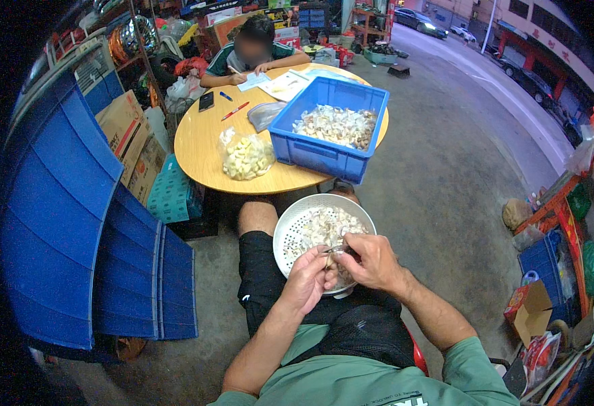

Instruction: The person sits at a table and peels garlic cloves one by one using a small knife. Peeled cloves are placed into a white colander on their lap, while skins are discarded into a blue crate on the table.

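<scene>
A white perforated plastic colander point(284, 242) rests on my lap, holding a heap of pale garlic cloves and loose skins point(325, 223). My left hand point(304, 279) pinches a small pale piece, apparently a garlic clove point(329, 261), above the colander's near side. From the right, my right hand point(378, 264) grips a small dark-handled knife point(348, 250), its blade close to the left fingertips. My fingers hide most of the clove and part of the blade. Beyond the colander, a clear plastic bag of peeled garlic cloves point(247, 157) sits on the round wooden table point(200, 147).
A blue plastic crate point(322, 165) with unpeeled cloves and skins overhangs the table's near right edge. Across the table, a person point(251, 51) writes on paper. A phone point(206, 101) and a red pen point(235, 110) lie there. Blue panels point(58, 203) stand at left; an open carton point(533, 309) at right.
</scene>
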A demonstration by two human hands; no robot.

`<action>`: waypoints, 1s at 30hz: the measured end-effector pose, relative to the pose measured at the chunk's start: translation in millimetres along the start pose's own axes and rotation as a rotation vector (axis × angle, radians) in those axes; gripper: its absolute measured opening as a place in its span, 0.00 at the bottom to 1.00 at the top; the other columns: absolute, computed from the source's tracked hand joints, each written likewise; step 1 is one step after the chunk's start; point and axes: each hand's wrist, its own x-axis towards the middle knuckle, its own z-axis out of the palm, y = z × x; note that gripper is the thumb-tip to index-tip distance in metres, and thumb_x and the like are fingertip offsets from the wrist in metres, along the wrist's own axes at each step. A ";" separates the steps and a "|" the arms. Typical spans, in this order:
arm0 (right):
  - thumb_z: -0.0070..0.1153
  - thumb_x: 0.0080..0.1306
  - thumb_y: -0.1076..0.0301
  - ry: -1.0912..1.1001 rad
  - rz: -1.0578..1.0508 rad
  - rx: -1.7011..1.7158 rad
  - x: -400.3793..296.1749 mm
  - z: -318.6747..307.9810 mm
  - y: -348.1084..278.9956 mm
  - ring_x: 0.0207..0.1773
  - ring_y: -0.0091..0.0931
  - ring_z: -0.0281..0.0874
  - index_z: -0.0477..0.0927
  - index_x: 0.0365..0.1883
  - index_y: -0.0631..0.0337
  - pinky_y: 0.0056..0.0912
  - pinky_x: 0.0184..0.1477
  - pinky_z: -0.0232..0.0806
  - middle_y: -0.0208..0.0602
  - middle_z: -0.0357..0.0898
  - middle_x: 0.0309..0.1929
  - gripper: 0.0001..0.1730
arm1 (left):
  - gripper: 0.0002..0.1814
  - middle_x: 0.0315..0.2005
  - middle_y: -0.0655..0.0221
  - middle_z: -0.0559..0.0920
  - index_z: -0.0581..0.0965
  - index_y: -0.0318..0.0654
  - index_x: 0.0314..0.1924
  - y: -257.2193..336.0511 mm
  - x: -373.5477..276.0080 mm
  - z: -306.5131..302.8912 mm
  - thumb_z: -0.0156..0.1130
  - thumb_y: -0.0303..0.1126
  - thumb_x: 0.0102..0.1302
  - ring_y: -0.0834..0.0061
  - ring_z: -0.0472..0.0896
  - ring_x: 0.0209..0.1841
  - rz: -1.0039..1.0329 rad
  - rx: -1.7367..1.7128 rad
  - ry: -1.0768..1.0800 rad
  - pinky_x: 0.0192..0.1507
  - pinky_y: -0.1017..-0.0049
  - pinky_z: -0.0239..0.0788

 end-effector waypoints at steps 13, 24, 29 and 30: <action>0.64 0.62 0.60 -0.084 -0.091 0.120 -11.0 4.9 -7.3 0.27 0.47 0.80 0.74 0.28 0.64 0.48 0.31 0.70 0.50 0.78 0.23 0.16 | 0.10 0.32 0.74 0.77 0.74 0.38 0.50 -1.1 2.6 -0.1 0.51 0.37 0.80 0.84 0.72 0.29 0.104 0.004 0.199 0.31 0.83 0.63; 0.64 0.64 0.62 0.059 0.058 0.071 -2.3 7.5 -7.1 0.33 0.50 0.78 0.72 0.32 0.64 0.48 0.34 0.69 0.51 0.77 0.30 0.16 | 0.10 0.34 0.73 0.77 0.73 0.39 0.53 -0.2 3.0 -0.2 0.51 0.35 0.79 0.84 0.71 0.28 0.087 -0.016 0.133 0.29 0.82 0.63; 0.64 0.65 0.59 0.011 0.066 0.054 -2.9 17.4 -0.4 0.31 0.50 0.79 0.74 0.30 0.63 0.49 0.34 0.70 0.50 0.77 0.26 0.17 | 0.09 0.35 0.73 0.78 0.73 0.39 0.51 -2.1 1.0 6.8 0.51 0.36 0.79 0.84 0.72 0.28 0.112 0.034 0.175 0.29 0.82 0.64; 0.64 0.65 0.59 -0.024 0.057 0.074 -2.9 17.8 -1.6 0.31 0.49 0.79 0.75 0.31 0.64 0.49 0.35 0.70 0.50 0.78 0.26 0.16 | 0.10 0.35 0.73 0.78 0.73 0.39 0.51 -3.0 1.0 4.3 0.51 0.36 0.79 0.85 0.72 0.28 0.121 0.025 0.175 0.29 0.82 0.64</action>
